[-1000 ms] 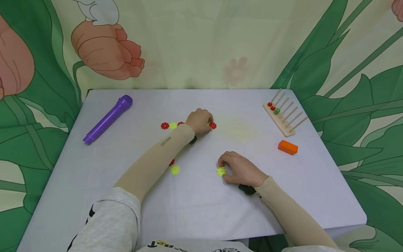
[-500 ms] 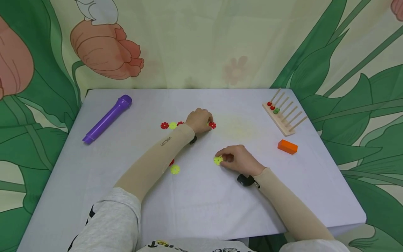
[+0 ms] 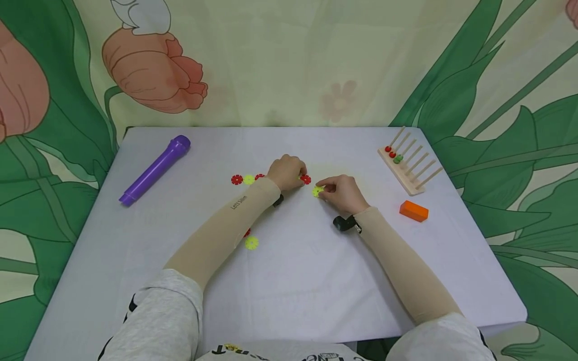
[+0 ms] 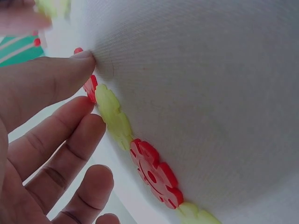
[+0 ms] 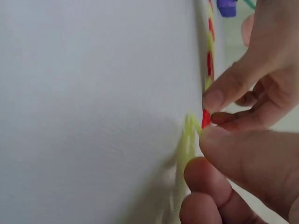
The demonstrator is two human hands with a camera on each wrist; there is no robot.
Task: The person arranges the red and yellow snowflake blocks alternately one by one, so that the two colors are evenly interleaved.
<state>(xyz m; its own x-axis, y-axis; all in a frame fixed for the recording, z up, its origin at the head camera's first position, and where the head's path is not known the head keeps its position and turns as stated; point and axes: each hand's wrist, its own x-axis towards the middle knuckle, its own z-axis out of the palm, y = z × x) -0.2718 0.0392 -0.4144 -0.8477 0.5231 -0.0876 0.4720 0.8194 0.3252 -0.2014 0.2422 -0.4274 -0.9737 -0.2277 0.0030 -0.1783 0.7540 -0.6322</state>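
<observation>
A row of flower-shaped plastic discs, red and yellow by turns, lies across the table, partly hidden by my left arm. Thumb and fingers of my left hand (image 3: 286, 172) hold the red disc (image 3: 306, 179) at the row's right end; a yellow disc (image 4: 113, 116) and a red disc (image 4: 155, 172) follow behind it in the left wrist view. My right hand (image 3: 345, 194) pinches a yellow flower disc (image 3: 317, 191) between thumb and fingers, tilted on edge in the right wrist view, close beside that red end disc.
Near my left forearm lie a loose yellow disc (image 3: 251, 242) and a partly covered red disc (image 3: 247, 232). A purple microphone-shaped tube (image 3: 155, 170) is at the left. A wooden peg rack (image 3: 402, 170) with beads and an orange block (image 3: 413, 211) stand at the right.
My right hand has carried the yellow disc away from my body, from the table's middle up to the row's right end. My left hand has stayed in place.
</observation>
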